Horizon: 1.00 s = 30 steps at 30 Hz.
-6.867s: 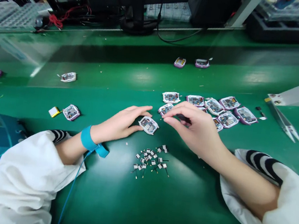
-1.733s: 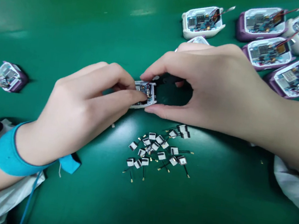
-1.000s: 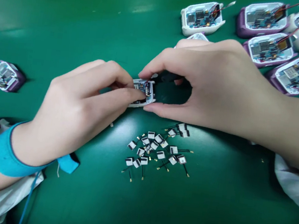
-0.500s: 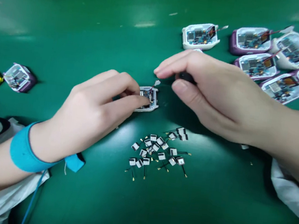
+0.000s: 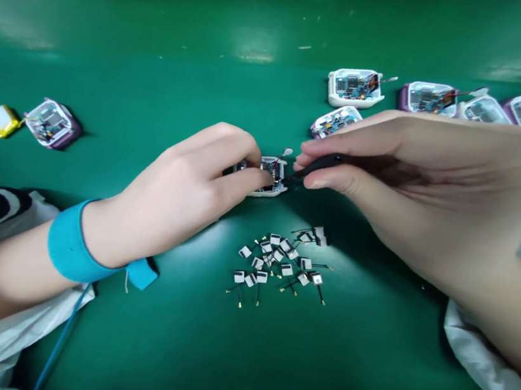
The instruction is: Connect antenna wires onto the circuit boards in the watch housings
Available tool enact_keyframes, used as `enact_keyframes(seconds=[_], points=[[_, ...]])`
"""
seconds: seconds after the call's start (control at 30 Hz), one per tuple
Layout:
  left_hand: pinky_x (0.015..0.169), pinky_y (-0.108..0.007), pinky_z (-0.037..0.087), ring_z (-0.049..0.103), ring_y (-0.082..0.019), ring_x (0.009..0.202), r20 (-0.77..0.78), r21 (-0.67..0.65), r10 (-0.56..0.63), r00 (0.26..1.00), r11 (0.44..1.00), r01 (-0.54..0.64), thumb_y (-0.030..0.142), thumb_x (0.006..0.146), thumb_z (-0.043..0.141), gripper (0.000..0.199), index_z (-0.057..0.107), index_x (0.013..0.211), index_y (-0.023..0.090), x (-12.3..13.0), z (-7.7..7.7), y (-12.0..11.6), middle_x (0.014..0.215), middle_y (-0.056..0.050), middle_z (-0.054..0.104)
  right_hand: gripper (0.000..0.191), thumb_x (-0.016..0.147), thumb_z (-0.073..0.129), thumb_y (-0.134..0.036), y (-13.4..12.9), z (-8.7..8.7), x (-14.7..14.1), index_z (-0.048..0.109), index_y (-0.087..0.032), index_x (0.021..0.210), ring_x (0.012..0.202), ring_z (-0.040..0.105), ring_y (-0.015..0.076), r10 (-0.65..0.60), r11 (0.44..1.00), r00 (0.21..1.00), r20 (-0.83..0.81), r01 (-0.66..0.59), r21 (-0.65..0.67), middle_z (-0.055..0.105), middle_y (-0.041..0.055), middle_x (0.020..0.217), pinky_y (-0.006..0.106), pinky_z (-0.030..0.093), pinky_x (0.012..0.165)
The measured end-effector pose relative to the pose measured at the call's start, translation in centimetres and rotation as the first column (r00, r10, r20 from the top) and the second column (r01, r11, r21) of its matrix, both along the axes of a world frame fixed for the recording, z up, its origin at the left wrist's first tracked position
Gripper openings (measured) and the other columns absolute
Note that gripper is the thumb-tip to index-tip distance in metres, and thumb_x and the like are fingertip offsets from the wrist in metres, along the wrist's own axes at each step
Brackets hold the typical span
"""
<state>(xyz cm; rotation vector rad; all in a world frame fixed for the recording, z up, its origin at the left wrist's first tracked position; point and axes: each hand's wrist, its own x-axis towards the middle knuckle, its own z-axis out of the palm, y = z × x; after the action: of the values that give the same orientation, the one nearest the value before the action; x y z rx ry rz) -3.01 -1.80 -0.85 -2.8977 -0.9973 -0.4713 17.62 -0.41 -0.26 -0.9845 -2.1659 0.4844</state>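
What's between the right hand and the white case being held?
In the head view, a black tool in the right hand points at the white case; contact is unclear.

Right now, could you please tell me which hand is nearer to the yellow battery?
Left: the left hand is to the right of the yellow battery, fingers on the pale case. The right hand is farther right, holding a black tool.

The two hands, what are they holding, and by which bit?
The left hand holds the open white case by its left end; the right hand holds a black tool near its thin end.
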Motion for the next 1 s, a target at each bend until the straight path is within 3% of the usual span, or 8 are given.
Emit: enact_keyframes(seconds=[0.07, 0.17, 0.23, 0.4, 0.5, 0.63, 0.8, 1.0], points=[[0.073, -0.031, 0.049, 0.055, -0.020, 0.091, -0.022, 0.005, 0.009, 1.000, 1.000, -0.009, 0.019, 0.087, 0.042, 0.016, 0.055, 0.091, 0.012, 0.0, 0.0, -0.1, 0.090, -0.007, 0.055, 0.015, 0.076, 0.059, -0.032, -0.1, 0.1, -0.3, 0.066, -0.021, 0.085, 0.076, 0.060, 0.0068, -0.025, 0.999, 1.000, 0.014, 0.025, -0.024, 0.067, -0.0057, 0.081, 0.019, 0.047, 0.064], [0.072, -0.030, 0.050, 0.056, -0.018, 0.089, -0.046, 0.007, 0.025, 0.999, 1.000, -0.025, 0.021, 0.088, 0.039, 0.017, 0.054, 0.091, 0.014, 0.0, 0.0, -0.1, 0.091, -0.006, 0.056, 0.017, 0.076, 0.058, -0.034, -0.1, 0.3, -0.5, 0.067, -0.023, 0.086, 0.072, 0.059, 0.0072, -0.026, 0.990, 0.987, 0.158, 0.046, -0.130, 0.067, -0.0047, 0.080, 0.020, 0.047, 0.064], [0.071, -0.029, 0.050, 0.056, -0.018, 0.088, -0.045, 0.005, 0.019, 0.999, 1.000, -0.019, 0.021, 0.087, 0.041, 0.016, 0.055, 0.090, 0.014, 0.1, 0.0, 0.0, 0.091, -0.008, 0.057, 0.020, 0.079, 0.055, -0.036, -0.1, 0.5, -0.6, 0.068, -0.024, 0.088, 0.069, 0.058, 0.0066, 0.002, 0.991, 0.971, 0.240, 0.030, -0.129, 0.067, -0.0037, 0.077, 0.020, 0.046, 0.065], [0.068, -0.030, 0.050, 0.057, -0.020, 0.086, -0.011, -0.009, -0.002, 1.000, 1.000, 0.002, 0.020, 0.086, 0.042, 0.016, 0.056, 0.085, 0.012, 0.1, 0.0, -0.1, 0.090, -0.011, 0.059, 0.009, 0.077, 0.059, -0.025, -0.6, 0.5, -0.8, 0.066, -0.021, 0.080, 0.069, 0.061, 0.0057, 0.056, 0.988, 0.983, 0.175, -0.080, 0.131, 0.067, -0.0029, 0.073, 0.016, 0.048, 0.061], [0.066, -0.031, 0.049, 0.057, -0.020, 0.083, -0.019, -0.012, 0.011, 1.000, 1.000, -0.012, 0.021, 0.087, 0.040, 0.018, 0.056, 0.086, 0.013, 0.1, 0.2, -0.2, 0.091, -0.010, 0.059, 0.004, 0.076, 0.060, -0.020, -1.1, 0.6, -1.1, 0.062, -0.023, 0.074, 0.066, 0.062, 0.0049, 0.017, 0.969, 0.988, 0.153, -0.054, 0.243, 0.067, -0.0058, 0.070, 0.013, 0.049, 0.056], [0.065, -0.029, 0.051, 0.059, -0.018, 0.083, 0.007, -0.048, 0.071, 0.997, 0.996, -0.071, 0.027, 0.087, 0.042, 0.019, 0.058, 0.089, 0.017, 0.0, 0.2, -0.2, 0.094, -0.008, 0.059, 0.005, 0.074, 0.062, -0.017, -1.5, 0.5, -1.1, 0.060, -0.021, 0.072, 0.062, 0.063, 0.0059, -0.014, 0.956, 0.996, 0.087, -0.012, 0.292, 0.068, -0.0039, 0.071, 0.016, 0.047, 0.051], [0.079, -0.027, 0.051, 0.060, -0.015, 0.095, 0.096, -0.124, 0.100, 0.990, 0.988, -0.088, 0.027, 0.082, 0.052, 0.015, 0.059, 0.091, 0.017, -0.1, 0.2, -0.3, 0.117, -0.010, 0.052, 0.007, 0.072, 0.063, -0.014, -1.1, 0.1, -1.1, 0.059, -0.017, 0.067, 0.056, 0.062, 0.0072, 0.012, 0.949, 0.997, 0.071, -0.034, 0.313, 0.068, 0.0013, 0.067, 0.017, 0.046, 0.044], [0.084, -0.025, 0.049, 0.057, -0.016, 0.101, 0.154, -0.226, 0.190, 0.970, 0.962, -0.152, 0.028, 0.076, 0.061, 0.040, 0.050, 0.113, 0.018, 0.1, 0.5, 0.0, 0.114, -0.004, 0.057, 0.016, 0.071, 0.060, -0.008, -1.1, 0.0, -1.2, 0.058, -0.023, 0.068, 0.061, 0.063, 0.0087, -0.012, 0.952, 0.994, 0.109, -0.022, 0.307, 0.068, -0.0029, 0.070, 0.018, 0.051, 0.052]])
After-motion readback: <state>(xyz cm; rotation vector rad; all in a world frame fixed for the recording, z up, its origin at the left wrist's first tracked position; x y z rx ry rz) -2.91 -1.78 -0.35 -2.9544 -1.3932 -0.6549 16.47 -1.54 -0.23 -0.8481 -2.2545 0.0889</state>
